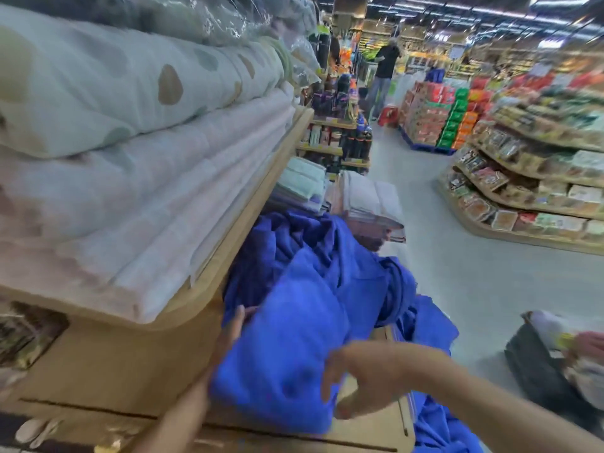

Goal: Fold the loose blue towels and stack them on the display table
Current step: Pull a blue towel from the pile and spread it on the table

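A person's two bare hands work at a heap of loose blue towels (294, 322) piled on a low wooden display table (369, 433) in a supermarket aisle. The left hand (232, 335) lies flat against the left side of the nearest blue bundle, its fingers straight, squeezed between the cloth and the wooden shelf unit (114, 364) beside it. The right hand (356, 377), blurred, curls its fingers over the bundle's right edge; whether it actually has hold of the cloth cannot be told. More blue cloth spills over the table's near right corner. Folded pale quilts (130, 158) are stacked on the shelf above, and folded light linens (369, 197) sit just beyond the towels. Across the aisle stand shelves of packaged goods (523, 158), with a shopper (385, 70) in the distance.
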Action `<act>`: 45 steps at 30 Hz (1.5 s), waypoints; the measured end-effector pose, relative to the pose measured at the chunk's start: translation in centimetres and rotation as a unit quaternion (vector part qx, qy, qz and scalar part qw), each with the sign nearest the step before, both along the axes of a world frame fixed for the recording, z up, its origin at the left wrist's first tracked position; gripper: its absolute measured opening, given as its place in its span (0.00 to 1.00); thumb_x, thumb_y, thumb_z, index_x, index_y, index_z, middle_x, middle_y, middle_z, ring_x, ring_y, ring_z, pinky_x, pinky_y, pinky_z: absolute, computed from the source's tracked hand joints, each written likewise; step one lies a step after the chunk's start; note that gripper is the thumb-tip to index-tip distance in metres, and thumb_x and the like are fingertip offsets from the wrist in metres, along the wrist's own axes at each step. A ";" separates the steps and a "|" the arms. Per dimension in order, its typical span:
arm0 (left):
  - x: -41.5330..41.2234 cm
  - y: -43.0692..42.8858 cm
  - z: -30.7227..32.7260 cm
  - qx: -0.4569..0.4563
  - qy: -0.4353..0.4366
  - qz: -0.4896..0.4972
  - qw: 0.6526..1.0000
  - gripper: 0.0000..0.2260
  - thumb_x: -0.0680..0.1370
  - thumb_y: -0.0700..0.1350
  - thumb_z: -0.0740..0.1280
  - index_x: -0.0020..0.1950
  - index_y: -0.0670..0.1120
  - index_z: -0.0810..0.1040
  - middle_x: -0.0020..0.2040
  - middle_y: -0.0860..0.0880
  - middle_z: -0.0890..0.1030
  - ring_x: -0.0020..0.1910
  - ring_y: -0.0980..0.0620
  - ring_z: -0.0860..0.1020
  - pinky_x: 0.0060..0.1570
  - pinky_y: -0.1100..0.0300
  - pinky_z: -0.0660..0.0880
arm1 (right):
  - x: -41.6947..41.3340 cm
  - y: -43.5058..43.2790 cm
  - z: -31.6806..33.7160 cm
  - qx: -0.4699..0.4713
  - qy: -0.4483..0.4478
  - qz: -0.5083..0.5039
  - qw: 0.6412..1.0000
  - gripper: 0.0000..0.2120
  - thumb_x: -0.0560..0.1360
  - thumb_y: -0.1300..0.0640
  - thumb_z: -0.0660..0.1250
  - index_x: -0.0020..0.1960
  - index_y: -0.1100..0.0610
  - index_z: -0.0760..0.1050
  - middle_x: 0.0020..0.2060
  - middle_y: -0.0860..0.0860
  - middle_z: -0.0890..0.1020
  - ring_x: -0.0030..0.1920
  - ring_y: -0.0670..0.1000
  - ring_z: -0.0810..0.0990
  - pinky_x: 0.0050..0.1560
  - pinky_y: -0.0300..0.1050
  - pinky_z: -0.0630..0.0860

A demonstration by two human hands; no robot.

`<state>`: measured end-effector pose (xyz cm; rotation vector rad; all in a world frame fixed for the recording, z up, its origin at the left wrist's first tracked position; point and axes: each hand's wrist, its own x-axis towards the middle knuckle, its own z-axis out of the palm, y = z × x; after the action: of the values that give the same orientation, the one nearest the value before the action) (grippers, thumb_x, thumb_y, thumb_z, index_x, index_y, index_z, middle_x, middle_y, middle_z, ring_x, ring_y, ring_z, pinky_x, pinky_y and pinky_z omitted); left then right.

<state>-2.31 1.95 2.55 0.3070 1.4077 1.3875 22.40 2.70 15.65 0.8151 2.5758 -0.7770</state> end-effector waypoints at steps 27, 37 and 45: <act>-7.3 -3.3 -0.4 0.023 0.682 -0.250 0.687 0.26 0.70 0.48 0.65 0.68 0.50 0.76 0.63 0.49 0.79 0.61 0.44 0.78 0.60 0.50 0.76 | 0.0 4.5 -14.1 -0.170 0.328 -0.616 0.696 0.09 0.79 0.56 0.70 0.59 0.55 0.78 0.48 0.56 0.84 0.36 0.50 0.78 0.35 0.43 0.77; -1.0 4.2 -0.8 0.023 0.582 -0.349 0.734 0.20 0.70 0.66 0.71 0.57 0.58 0.77 0.39 0.58 0.81 0.43 0.59 0.80 0.43 0.56 0.74 | 1.1 3.7 -11.8 -0.446 0.497 -0.519 0.534 0.10 0.77 0.50 0.69 0.48 0.58 0.81 0.45 0.56 0.83 0.45 0.55 0.82 0.48 0.53 0.78; -5.0 0.6 -1.2 0.031 0.675 -0.369 0.638 0.26 0.71 0.68 0.71 0.63 0.54 0.75 0.59 0.54 0.76 0.59 0.50 0.77 0.58 0.53 0.74 | 2.4 0.8 -12.3 0.059 0.184 -0.455 0.870 0.04 0.73 0.55 0.65 0.43 0.47 0.77 0.38 0.43 0.83 0.38 0.46 0.79 0.37 0.44 0.76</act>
<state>-7.31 2.53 1.38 2.0366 1.9381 0.2993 24.77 3.51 3.32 2.1786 2.4701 -1.0942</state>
